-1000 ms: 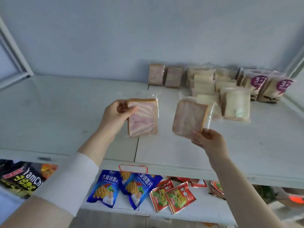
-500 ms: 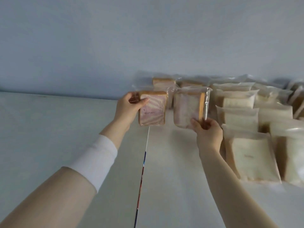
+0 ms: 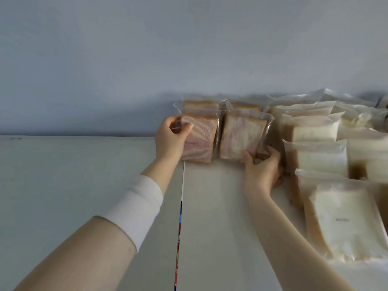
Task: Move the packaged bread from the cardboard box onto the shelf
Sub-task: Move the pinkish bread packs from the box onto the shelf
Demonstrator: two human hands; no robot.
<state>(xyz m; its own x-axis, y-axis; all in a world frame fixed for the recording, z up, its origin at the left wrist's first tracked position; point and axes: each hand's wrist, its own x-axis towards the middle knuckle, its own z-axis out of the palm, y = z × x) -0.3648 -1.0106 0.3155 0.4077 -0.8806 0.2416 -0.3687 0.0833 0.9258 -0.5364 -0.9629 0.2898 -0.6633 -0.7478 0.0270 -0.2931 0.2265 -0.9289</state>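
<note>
White shelf [image 3: 84,175] against blue wall [image 3: 147,49], left hand [image 3: 171,136] gripping a marbled bread pack [image 3: 200,141], right hand [image 3: 262,169] pinching another marbled pack [image 3: 239,139], pale bread packs [image 3: 319,152] alongside

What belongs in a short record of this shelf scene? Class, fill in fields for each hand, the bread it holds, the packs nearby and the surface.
Left grip: left hand holds the left swirled bread pack by its upper left edge
Right grip: right hand holds the right swirled bread pack at its lower right corner
Pose: both packs upright, side by side, near the wall
Behind: two more swirled packs
To the right: pale bread packs in rows
Surface: white shelf
Left arm: white sleeve
</note>
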